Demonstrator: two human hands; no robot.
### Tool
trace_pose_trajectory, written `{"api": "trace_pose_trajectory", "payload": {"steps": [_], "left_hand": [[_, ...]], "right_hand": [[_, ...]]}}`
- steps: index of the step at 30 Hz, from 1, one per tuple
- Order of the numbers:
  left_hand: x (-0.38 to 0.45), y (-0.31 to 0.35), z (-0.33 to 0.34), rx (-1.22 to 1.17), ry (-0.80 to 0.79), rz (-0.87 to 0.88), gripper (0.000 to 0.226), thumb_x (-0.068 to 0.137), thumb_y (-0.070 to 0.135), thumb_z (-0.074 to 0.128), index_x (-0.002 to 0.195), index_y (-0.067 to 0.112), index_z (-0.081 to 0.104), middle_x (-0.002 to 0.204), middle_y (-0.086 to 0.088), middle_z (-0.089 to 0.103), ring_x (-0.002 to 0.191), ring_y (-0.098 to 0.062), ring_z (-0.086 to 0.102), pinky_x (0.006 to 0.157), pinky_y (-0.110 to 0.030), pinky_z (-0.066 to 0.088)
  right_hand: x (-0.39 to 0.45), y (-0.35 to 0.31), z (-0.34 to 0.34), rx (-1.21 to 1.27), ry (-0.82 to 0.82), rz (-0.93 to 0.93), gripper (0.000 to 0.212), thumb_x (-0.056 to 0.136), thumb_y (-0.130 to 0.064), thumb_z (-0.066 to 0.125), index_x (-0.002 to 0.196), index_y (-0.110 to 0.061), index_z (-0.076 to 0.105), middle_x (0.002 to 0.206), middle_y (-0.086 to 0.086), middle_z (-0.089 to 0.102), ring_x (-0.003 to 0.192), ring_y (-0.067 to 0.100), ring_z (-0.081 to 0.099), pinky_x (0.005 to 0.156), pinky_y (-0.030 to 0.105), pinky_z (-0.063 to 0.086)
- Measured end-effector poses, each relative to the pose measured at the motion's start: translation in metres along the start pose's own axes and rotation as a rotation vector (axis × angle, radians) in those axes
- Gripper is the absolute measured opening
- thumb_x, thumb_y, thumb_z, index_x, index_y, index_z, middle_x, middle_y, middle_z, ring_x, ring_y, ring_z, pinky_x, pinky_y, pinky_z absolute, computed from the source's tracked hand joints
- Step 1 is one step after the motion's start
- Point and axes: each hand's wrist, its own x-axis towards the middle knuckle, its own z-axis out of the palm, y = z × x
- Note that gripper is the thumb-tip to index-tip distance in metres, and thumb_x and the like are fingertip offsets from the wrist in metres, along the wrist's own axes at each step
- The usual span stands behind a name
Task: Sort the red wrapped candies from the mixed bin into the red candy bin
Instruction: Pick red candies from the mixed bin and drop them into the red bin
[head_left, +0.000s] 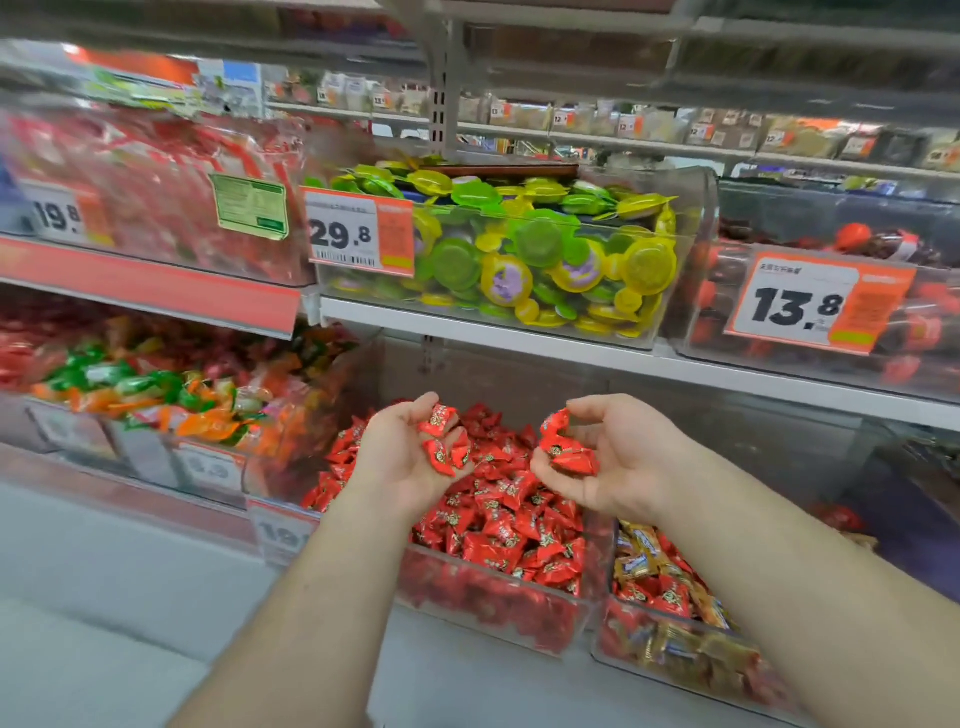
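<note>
Both my hands hover palm-up over the red candy bin (498, 618), a clear plastic box full of red wrapped candies (506, 525). My left hand (402, 457) is cupped around several red candies (441, 441). My right hand (618, 457) holds a few red candies (563, 449) between thumb and fingers. To the right stands the mixed bin (670, 665), clear-walled, with gold-brown wrapped candies (636, 564) and red ones (670, 597) mingled inside.
A white shelf (571, 358) runs just above my hands, bearing a bin of green and yellow round sweets (524, 254) and price tags 29.8 (358, 234) and 13.8 (810, 306). Left of the red bin is a bin of orange and green candies (171, 410).
</note>
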Motion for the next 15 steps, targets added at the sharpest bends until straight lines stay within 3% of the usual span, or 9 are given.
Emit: {"api": "trace_pose_trajectory", "payload": {"steps": [2, 3, 5, 7, 9, 10, 12, 13, 15], "left_hand": [[0.003, 0.005, -0.008, -0.013, 0.019, 0.052, 0.047, 0.094, 0.015, 0.041, 0.140, 0.023, 0.046, 0.078, -0.003, 0.049, 0.065, -0.017, 0.044, 0.061, -0.032, 0.034], [0.002, 0.007, -0.010, 0.015, 0.054, 0.084, 0.045, 0.094, 0.016, 0.043, 0.138, 0.024, 0.050, 0.089, -0.003, 0.056, 0.073, -0.017, 0.051, 0.065, -0.031, 0.039], [-0.002, 0.009, -0.010, 0.206, 0.118, 0.152, 0.042, 0.093, 0.014, 0.043, 0.131, 0.021, 0.059, 0.128, -0.002, 0.056, 0.111, -0.021, 0.055, 0.090, -0.038, 0.043], [-0.003, 0.008, -0.011, 0.605, 0.234, 0.305, 0.045, 0.090, 0.008, 0.043, 0.127, 0.022, 0.064, 0.147, -0.003, 0.043, 0.133, -0.023, 0.039, 0.107, -0.042, 0.033], [-0.001, 0.004, -0.013, 1.280, 0.259, 0.510, 0.046, 0.087, 0.009, 0.048, 0.124, 0.031, 0.065, 0.158, -0.002, 0.030, 0.146, -0.020, 0.023, 0.118, -0.049, 0.017], [0.002, -0.002, -0.013, 1.586, 0.158, 0.541, 0.046, 0.087, 0.014, 0.050, 0.126, 0.036, 0.062, 0.160, 0.002, 0.026, 0.149, -0.019, 0.016, 0.120, -0.051, 0.009], [0.004, -0.018, -0.009, 1.977, -0.139, 0.378, 0.051, 0.092, 0.032, 0.051, 0.141, 0.041, 0.045, 0.162, 0.008, 0.018, 0.151, -0.018, 0.004, 0.119, -0.056, -0.002], [0.005, -0.027, -0.008, 2.094, -0.256, 0.253, 0.058, 0.093, 0.043, 0.049, 0.148, 0.041, 0.033, 0.163, 0.009, 0.013, 0.151, -0.020, -0.001, 0.118, -0.058, -0.006], [0.007, -0.035, -0.008, 2.266, -0.337, 0.072, 0.074, 0.090, 0.059, 0.048, 0.154, 0.037, 0.018, 0.164, 0.008, 0.005, 0.151, -0.023, -0.007, 0.115, -0.063, -0.010]], "right_hand": [[0.011, 0.003, 0.007, -0.063, 0.028, -0.008, 0.030, 0.098, -0.025, 0.052, 0.111, 0.002, 0.054, 0.117, 0.025, 0.051, 0.104, 0.042, 0.057, 0.070, 0.053, 0.056], [0.014, 0.004, 0.009, -0.081, 0.041, -0.011, 0.040, 0.097, -0.028, 0.053, 0.122, 0.003, 0.049, 0.128, 0.028, 0.046, 0.121, 0.047, 0.051, 0.072, 0.056, 0.053], [0.018, 0.006, 0.010, -0.120, 0.030, -0.010, 0.058, 0.095, -0.035, 0.053, 0.140, 0.001, 0.040, 0.141, 0.032, 0.038, 0.141, 0.049, 0.030, 0.086, 0.063, 0.046], [0.015, 0.008, 0.014, -0.222, 0.006, -0.059, 0.061, 0.094, -0.039, 0.052, 0.143, -0.005, 0.041, 0.155, 0.024, 0.027, 0.146, 0.045, 0.019, 0.110, 0.061, 0.026], [0.013, 0.012, 0.017, -0.417, 0.035, -0.235, 0.046, 0.094, -0.034, 0.057, 0.134, -0.011, 0.054, 0.155, 0.013, 0.035, 0.144, 0.033, 0.030, 0.116, 0.047, 0.024], [0.013, 0.014, 0.018, -0.584, 0.070, -0.351, 0.033, 0.092, -0.029, 0.060, 0.123, -0.016, 0.062, 0.147, 0.008, 0.048, 0.135, 0.025, 0.044, 0.111, 0.039, 0.033], [0.012, 0.015, 0.016, -1.173, 0.160, -0.552, 0.018, 0.088, -0.028, 0.065, 0.105, -0.025, 0.070, 0.124, 0.000, 0.066, 0.115, 0.016, 0.060, 0.098, 0.032, 0.046], [0.014, 0.018, 0.013, -1.494, 0.157, -0.588, 0.025, 0.088, -0.033, 0.064, 0.110, -0.024, 0.069, 0.124, 0.000, 0.066, 0.118, 0.017, 0.058, 0.099, 0.032, 0.046], [0.023, 0.024, 0.008, -1.962, 0.044, -0.512, 0.055, 0.088, -0.043, 0.060, 0.137, -0.020, 0.052, 0.148, 0.010, 0.045, 0.140, 0.023, 0.037, 0.111, 0.036, 0.035]]}}
